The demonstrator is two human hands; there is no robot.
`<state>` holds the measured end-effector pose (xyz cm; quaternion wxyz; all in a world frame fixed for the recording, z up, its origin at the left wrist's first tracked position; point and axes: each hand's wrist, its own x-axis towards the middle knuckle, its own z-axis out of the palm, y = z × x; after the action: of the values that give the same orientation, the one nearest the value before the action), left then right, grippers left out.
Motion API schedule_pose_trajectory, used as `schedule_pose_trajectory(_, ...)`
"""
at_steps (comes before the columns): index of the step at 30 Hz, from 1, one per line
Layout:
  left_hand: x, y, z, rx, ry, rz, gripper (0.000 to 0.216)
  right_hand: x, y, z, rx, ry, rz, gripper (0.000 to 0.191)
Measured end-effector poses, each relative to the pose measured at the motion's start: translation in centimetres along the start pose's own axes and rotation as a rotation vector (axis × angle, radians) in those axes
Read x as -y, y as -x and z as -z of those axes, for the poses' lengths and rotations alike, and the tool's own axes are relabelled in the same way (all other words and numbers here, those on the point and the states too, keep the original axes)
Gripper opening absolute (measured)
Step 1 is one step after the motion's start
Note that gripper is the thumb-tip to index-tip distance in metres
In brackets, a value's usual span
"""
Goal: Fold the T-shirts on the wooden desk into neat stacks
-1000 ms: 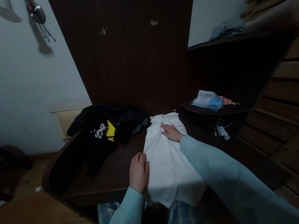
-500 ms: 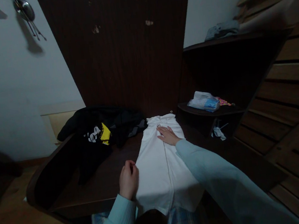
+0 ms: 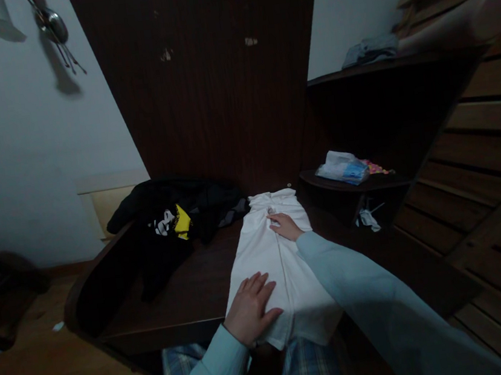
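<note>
A white skirt (image 3: 258, 253) lies lengthwise on a dark wooden bench, with its gathered waist at the far end and its wider hem over the near edge. A seam runs down its middle. My left hand (image 3: 251, 309) rests palm down on the lower left of the cloth, fingers spread. Up near the waist, my right hand (image 3: 286, 226) touches the fabric beside a small crease, its fingers stretched out and thumb apart.
Black clothing (image 3: 206, 196) with a white and yellow print is heaped on the bench (image 3: 174, 309) to the left. At right, a corner shelf (image 3: 318, 181) carries a plastic-wrapped packet (image 3: 344, 168). Wooden slats (image 3: 484, 153) stand beyond it.
My left hand has moved right from the skirt's left edge onto the cloth, and its curled fingers have spread. My right hand stays near the waist, its fingers slightly shifted.
</note>
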<state>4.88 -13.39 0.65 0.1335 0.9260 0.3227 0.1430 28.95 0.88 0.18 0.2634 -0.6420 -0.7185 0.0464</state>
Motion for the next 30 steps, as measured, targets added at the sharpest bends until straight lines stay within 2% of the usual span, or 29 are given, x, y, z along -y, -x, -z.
schedule_pose_trajectory(2, -0.8, -0.1, -0.7, -0.031, -0.020, 0.008, 0.057, -0.2, -0.1, 0.0, -0.024, -0.037, -0.020, 0.031)
schedule_pose_trajectory(5, -2.1, -0.4, -1.5, -0.068, -0.029, 0.009, 0.061, -0.4, -0.2, 0.0, -0.047, -0.039, -0.023, 0.029)
schedule_pose_trajectory(9, -3.3, -1.1, -1.9, -0.139, -0.002, 0.050, 0.044, -0.6, -0.1, -0.1, -0.090, -0.027, 0.006, 0.032)
schedule_pose_trajectory(15, -3.8, -3.2, -2.0, -0.224, -0.030, 0.279, 0.020, -0.5, 0.2, -0.3, -0.139, 0.019, 0.000, 0.033)
schedule_pose_trajectory(18, -3.8, -3.8, -2.4, -0.233, -0.049, 0.335, 0.015, -0.4, 0.4, -0.3, -0.131, 0.043, 0.005, 0.034)
schedule_pose_trajectory(21, -3.7, -3.8, -3.0, -0.255, -0.064, 0.250, 0.031, -0.3, 0.6, -0.5, -0.092, 0.086, 0.015, 0.036)
schedule_pose_trajectory(24, -3.5, -3.5, -3.4, -0.210, -0.104, 0.143, 0.050, -0.1, 0.8, -0.6, -0.044, 0.130, 0.020, 0.040)
schedule_pose_trajectory(30, -4.3, -2.2, -4.2, -0.114, -0.105, 0.144, 0.061, 0.2, 2.3, -0.6, 0.001, 0.124, 0.011, 0.035)
